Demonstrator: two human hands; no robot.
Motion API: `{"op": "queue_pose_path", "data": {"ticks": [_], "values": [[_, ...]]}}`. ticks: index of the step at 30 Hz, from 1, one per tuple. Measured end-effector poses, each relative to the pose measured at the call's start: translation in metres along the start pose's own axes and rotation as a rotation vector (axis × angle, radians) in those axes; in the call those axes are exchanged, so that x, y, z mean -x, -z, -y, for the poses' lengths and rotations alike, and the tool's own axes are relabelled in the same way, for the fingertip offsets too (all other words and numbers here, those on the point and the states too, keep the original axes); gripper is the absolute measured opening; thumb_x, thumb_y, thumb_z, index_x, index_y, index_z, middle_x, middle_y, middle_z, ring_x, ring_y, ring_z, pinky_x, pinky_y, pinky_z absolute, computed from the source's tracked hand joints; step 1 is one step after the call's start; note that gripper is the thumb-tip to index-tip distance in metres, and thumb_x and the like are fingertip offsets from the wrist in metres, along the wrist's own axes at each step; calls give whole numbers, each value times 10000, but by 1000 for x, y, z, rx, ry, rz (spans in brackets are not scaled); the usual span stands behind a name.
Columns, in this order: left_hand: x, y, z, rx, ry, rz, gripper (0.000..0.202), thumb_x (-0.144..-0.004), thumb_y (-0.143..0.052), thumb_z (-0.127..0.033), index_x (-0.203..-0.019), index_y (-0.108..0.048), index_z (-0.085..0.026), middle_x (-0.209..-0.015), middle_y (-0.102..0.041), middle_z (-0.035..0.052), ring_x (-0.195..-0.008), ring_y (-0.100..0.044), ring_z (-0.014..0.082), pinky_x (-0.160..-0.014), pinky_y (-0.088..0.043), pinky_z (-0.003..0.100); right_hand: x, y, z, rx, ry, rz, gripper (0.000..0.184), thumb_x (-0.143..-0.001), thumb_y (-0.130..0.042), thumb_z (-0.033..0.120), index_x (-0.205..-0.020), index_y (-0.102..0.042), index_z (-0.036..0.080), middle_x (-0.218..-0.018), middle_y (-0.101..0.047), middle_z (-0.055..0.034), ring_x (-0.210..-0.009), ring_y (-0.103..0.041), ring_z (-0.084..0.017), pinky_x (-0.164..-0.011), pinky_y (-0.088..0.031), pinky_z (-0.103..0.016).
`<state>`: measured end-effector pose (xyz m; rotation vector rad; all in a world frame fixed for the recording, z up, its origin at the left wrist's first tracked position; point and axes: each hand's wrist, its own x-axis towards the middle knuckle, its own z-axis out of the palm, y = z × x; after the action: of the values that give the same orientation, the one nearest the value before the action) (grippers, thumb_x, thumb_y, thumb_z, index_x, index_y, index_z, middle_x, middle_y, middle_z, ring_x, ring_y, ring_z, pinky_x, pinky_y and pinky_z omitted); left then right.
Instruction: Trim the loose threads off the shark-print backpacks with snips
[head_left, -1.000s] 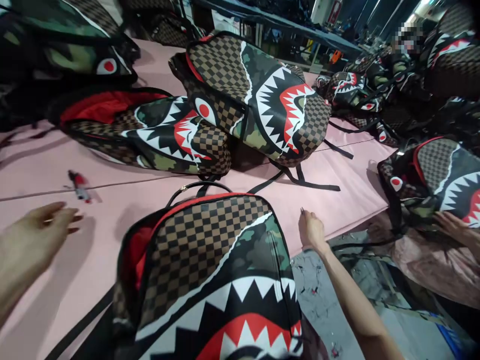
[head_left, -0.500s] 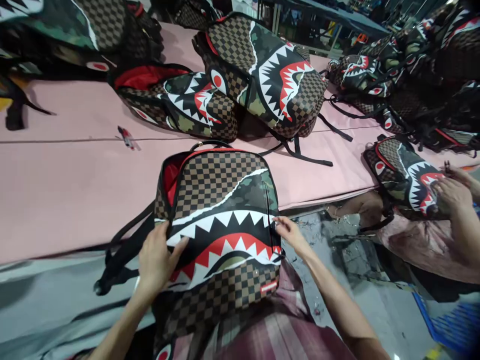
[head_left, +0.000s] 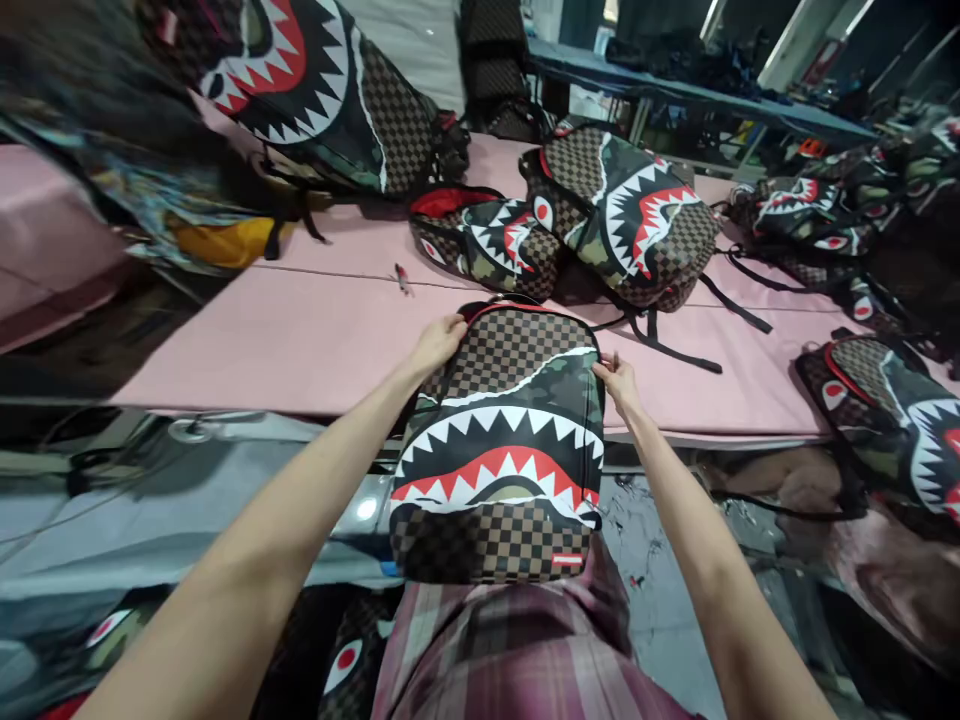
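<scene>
Two bare hands grasp one checkered shark-mouth backpack [head_left: 502, 430], which leans in front of the person, its top at the near edge of one pink-covered table [head_left: 300, 330] and its base above one plaid garment [head_left: 510, 650]. The left hand [head_left: 439, 342] is closed on the bag's upper left edge, while the right hand [head_left: 619, 384] pinches the upper right edge; one dark object [head_left: 616, 358] at the right fingertips is too small to name. One red label [head_left: 568, 560] sits low on the bag's front, toward the right. Behind it on the table are two similar bags, a flatter backpack [head_left: 499, 240] just left of a fuller backpack [head_left: 630, 220], with one red-and-black item [head_left: 403, 279] near them. One upper-left backpack [head_left: 322, 90] and one right-side backpack [head_left: 885, 410] flank these. Farther back on the right is a heap of backpacks [head_left: 840, 205], too jumbled to count. Two printed eyes show at lower left
</scene>
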<state>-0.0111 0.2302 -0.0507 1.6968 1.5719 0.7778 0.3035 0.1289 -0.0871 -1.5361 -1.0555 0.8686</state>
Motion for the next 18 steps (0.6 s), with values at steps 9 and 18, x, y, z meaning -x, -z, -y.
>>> {"op": "queue_pose_path", "data": {"ticks": [9,18], "values": [[3,-2,13,119,49,139,592,-840,-292,-538,-1037,-583,-62,-1032,-649,171,-936,-594,254,-827,-440,357,42,23,26,-162,-9,178,416,-596,-703,442,-873,-622,142,-514,-384,77,-386,-236,-31,-362,-199,-192],[32,3,22,167,0,392,395,-644,-624,-539,-640,-606,-145,-491,-557,28,-527,-545,190,-548,-446,309,48,57,7,34,-114,-11,391,-615,-627,493,-804,-584,154,-459,-312,97,-366,-218,-58,-389,-236,-229]]}}
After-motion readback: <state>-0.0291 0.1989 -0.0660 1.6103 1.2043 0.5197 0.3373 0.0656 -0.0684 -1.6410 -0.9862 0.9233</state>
